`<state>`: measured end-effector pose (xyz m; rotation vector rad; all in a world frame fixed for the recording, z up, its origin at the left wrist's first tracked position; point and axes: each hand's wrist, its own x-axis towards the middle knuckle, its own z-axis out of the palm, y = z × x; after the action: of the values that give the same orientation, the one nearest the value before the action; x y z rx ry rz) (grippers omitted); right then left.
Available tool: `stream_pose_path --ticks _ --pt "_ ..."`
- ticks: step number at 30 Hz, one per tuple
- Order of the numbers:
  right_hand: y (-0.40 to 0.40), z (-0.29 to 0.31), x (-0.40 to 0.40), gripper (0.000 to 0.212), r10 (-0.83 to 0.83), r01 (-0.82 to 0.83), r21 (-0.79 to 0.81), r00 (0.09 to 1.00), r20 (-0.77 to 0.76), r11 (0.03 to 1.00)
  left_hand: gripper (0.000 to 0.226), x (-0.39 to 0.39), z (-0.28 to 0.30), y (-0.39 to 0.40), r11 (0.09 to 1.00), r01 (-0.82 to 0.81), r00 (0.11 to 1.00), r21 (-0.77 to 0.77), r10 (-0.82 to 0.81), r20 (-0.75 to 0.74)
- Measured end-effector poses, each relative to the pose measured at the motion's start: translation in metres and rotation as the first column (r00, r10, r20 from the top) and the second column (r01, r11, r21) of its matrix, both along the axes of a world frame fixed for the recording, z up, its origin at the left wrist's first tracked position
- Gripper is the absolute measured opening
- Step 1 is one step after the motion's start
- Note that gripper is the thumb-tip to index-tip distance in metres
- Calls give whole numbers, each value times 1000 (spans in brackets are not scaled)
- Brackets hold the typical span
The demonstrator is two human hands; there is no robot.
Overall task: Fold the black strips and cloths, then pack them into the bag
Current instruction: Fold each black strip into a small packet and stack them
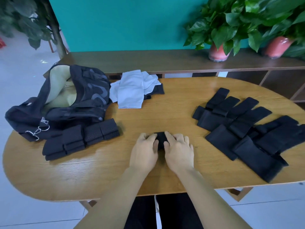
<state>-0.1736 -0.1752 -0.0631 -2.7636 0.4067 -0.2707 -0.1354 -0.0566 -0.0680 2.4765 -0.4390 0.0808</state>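
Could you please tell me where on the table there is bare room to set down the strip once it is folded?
Bare wood shows between the white cloths and both hands, and along the near table edge below the folded strips. The right side is crowded with unfolded black strips; the bag fills the far left.

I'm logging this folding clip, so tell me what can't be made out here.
- Head view: black strip, mostly covered by left hand and right hand.
- Bag interior, hidden by its own walls.
- Black cloth pile, cut by right edge; count unclear.
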Motion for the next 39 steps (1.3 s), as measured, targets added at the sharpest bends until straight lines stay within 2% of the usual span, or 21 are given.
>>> stream_pose_path --ticks 2,5,7,11,15,20,26,32,36,39 --pt "3 2 -6 50 26 -26 39 1000 -14 999 39 -8 -2 4 1000 27 999 -10 -26 28" --pt "11 0 -12 53 58 -58 6 997 -54 998 45 -20 -4 10 993 27 998 115 -34 60" --pt "17 -4 -15 51 51 -51 -18 998 -39 999 48 -26 -6 15 990 25 996 141 -36 78" --pt "36 -18 -20 46 58 -61 30 994 90 998 49 -35 -13 29 996 15 993 84 -25 115" --pt "60 -27 -16 48 112 -129 53 962 250 990 45 -39 -17 54 997 -70 981 30 63 184" --pt "107 4 16 36 216 -231 -25 860 462 973 42 -19 7 103 970 -238 893 57 195 406" --pt "159 20 62 30 318 -321 -71 841 437 945 39 20 20 157 925 -374 794 64 284 537" --pt "177 5 91 36 360 -344 -115 834 418 932 43 39 7 182 917 -375 821 138 260 509" --pt "177 -7 98 37 391 -345 -186 825 408 920 33 41 -4 194 914 -361 819 188 214 532" --pt "174 -11 94 40 374 -323 -190 817 439 927 40 38 -7 205 913 -351 833 208 202 515"
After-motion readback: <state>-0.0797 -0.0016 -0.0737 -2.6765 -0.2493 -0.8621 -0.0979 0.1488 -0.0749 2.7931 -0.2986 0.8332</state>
